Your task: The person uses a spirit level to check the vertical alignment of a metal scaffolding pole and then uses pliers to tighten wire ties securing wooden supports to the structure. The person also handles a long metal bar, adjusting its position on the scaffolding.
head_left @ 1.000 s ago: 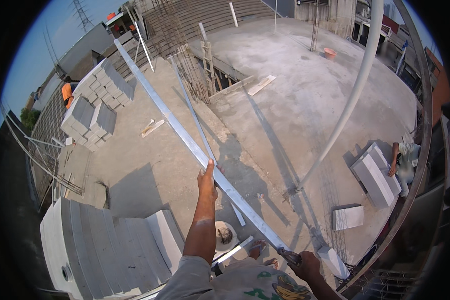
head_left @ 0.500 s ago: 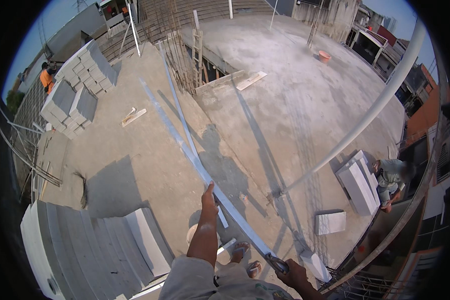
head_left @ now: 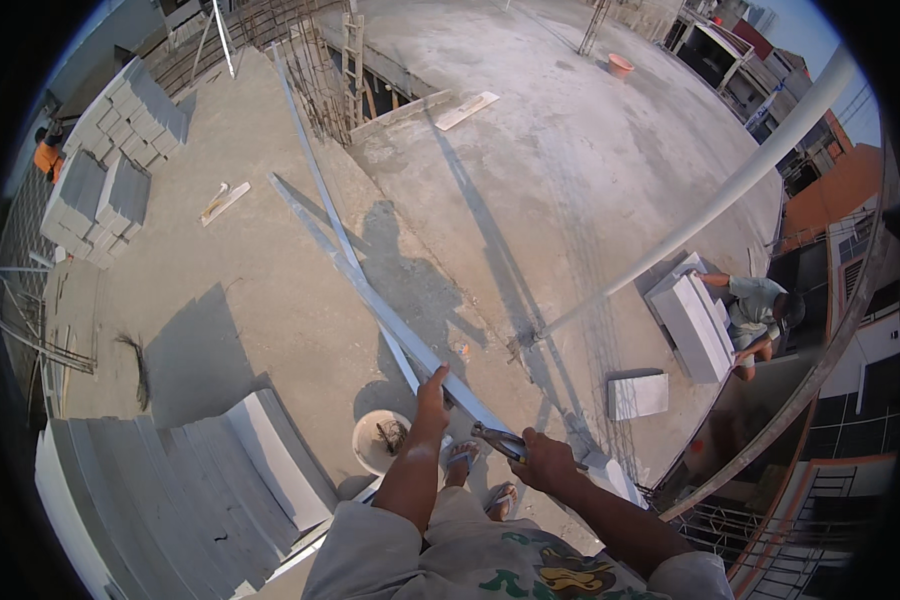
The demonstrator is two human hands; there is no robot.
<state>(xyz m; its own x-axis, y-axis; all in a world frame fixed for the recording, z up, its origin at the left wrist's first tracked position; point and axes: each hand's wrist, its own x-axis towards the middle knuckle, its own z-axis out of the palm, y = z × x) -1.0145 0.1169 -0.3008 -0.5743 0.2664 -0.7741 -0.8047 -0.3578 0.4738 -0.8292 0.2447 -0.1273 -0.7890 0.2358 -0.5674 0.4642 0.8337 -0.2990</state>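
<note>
A long, pale grey metal profile (head_left: 395,325) slants from the far left down towards my feet. Around its near part my left hand (head_left: 433,400) is closed. My right hand (head_left: 546,462) grips a pair of snips (head_left: 500,438) with metal jaws and dark handles, close beside the profile's near end. Whether the jaws touch the metal cannot be made out. A second, thinner profile (head_left: 315,170) lies on the concrete and passes beneath the held one. Left of my left forearm stands a whitish bucket (head_left: 370,445) with dark small items inside.
Pale blocks (head_left: 160,480) are stacked at the near left, more (head_left: 120,115) at the far left. A white pole (head_left: 710,225) leans on the right. A crouching person (head_left: 755,315) handles blocks (head_left: 690,325) by the slab edge. Upright rebar (head_left: 320,80) borders an opening.
My right hand has risen with the snips and come closer to my left hand. The profile has shifted along with my hands. The view has turned, and the bucket shows more fully.
</note>
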